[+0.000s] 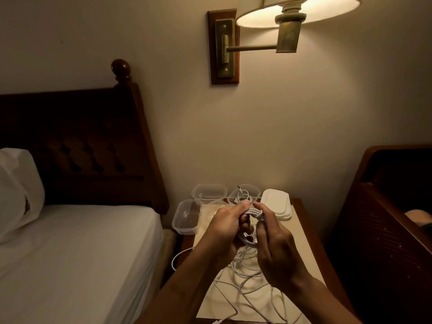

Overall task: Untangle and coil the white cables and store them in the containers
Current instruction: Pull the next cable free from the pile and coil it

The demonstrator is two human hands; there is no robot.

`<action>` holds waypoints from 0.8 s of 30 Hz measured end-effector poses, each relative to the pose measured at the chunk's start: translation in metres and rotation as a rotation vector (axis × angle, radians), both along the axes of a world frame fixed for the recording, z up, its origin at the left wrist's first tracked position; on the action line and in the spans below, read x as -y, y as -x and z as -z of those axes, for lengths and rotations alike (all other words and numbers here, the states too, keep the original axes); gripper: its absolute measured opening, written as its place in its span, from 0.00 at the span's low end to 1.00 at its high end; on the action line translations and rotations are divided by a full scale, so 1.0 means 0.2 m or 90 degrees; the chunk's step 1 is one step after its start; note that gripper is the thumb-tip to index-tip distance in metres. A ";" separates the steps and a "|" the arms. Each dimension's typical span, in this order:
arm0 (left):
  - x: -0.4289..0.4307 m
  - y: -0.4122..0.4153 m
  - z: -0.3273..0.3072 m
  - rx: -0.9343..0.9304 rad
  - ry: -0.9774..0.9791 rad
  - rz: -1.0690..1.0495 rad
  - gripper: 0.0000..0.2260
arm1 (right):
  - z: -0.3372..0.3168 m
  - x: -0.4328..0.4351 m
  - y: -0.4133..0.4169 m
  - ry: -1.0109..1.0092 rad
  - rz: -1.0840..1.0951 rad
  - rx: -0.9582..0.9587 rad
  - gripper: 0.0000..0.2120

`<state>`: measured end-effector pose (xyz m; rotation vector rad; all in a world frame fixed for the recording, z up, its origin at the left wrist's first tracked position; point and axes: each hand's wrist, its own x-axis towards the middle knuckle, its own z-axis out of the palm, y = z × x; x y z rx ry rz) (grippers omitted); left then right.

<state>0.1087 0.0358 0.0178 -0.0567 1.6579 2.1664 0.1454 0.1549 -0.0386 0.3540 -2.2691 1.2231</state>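
The dark wooden worktop (315, 253) carried a loose tangle of white cables (252, 281) on its near side and clear plastic containers (209, 194) along its far edge. Between them, raised, the left hand (224, 228) and right hand (275, 251) both gripped one small white cable coil (253, 215), its strands running hand to hand. The containers lay straight beyond, about equally near both hands.

White cables (245, 272), clear containers (187, 216), white lids (277, 204), dark-brown headboard (93, 141)
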 end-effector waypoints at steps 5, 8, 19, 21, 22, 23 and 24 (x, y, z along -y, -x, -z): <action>0.02 0.00 -0.01 -0.025 0.036 0.020 0.22 | -0.04 -0.01 -0.02 0.009 -0.049 -0.013 0.18; 0.02 0.00 -0.02 -0.056 0.079 0.034 0.24 | -0.07 -0.02 0.00 0.016 -0.019 -0.019 0.19; 0.15 0.01 0.04 -0.126 0.160 0.148 0.21 | -0.08 -0.07 0.05 0.022 0.051 -0.077 0.04; 0.21 0.01 0.03 -0.173 0.230 0.211 0.18 | -0.08 -0.08 0.06 0.022 0.065 -0.086 0.04; 0.24 0.02 0.03 -0.200 0.269 0.233 0.13 | -0.07 -0.08 0.06 0.022 0.070 -0.092 0.04; 0.27 0.02 0.03 -0.219 0.308 0.243 0.09 | -0.07 -0.08 0.06 0.020 0.077 -0.100 0.04; 0.28 0.02 0.02 -0.241 0.359 0.247 0.07 | -0.06 -0.08 0.07 0.016 0.085 -0.109 0.05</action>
